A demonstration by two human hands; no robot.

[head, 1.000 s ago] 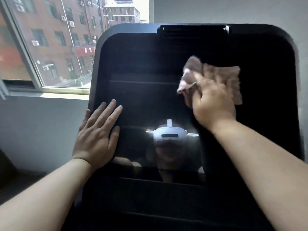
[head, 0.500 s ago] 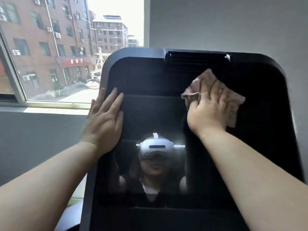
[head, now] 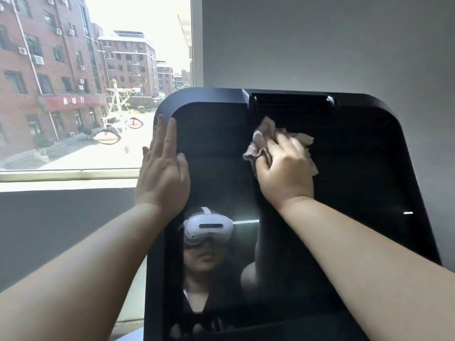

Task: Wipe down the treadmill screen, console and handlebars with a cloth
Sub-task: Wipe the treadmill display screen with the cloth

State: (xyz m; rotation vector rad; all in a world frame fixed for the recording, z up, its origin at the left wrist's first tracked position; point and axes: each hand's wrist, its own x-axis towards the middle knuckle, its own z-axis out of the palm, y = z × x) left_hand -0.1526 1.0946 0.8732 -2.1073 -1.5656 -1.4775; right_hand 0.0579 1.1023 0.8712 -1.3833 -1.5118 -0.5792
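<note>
The treadmill screen [head: 357, 183] is a big glossy black panel with rounded corners that fills the middle and right of the head view. My right hand [head: 285, 171] presses a crumpled pinkish-brown cloth [head: 264, 134] flat against the upper middle of the glass, just under a slotted vent [head: 290, 104] at the top edge. My left hand [head: 163, 173] lies flat on the screen's left edge with its fingers together and pointing up, holding nothing. A person wearing a white headset shows as a reflection in the lower glass. Console and handlebars are out of view.
A large window [head: 73, 94] with a pale sill [head: 69, 177] is on the left, with brick buildings outside. A plain grey wall [head: 320, 40] rises behind and to the right of the screen. A dark ledge [head: 295, 328] runs along the screen's bottom.
Both hands have slid up the screen: the right with the cloth from the upper middle to just under the vent, the left up the left edge. The camera has tilted up.
</note>
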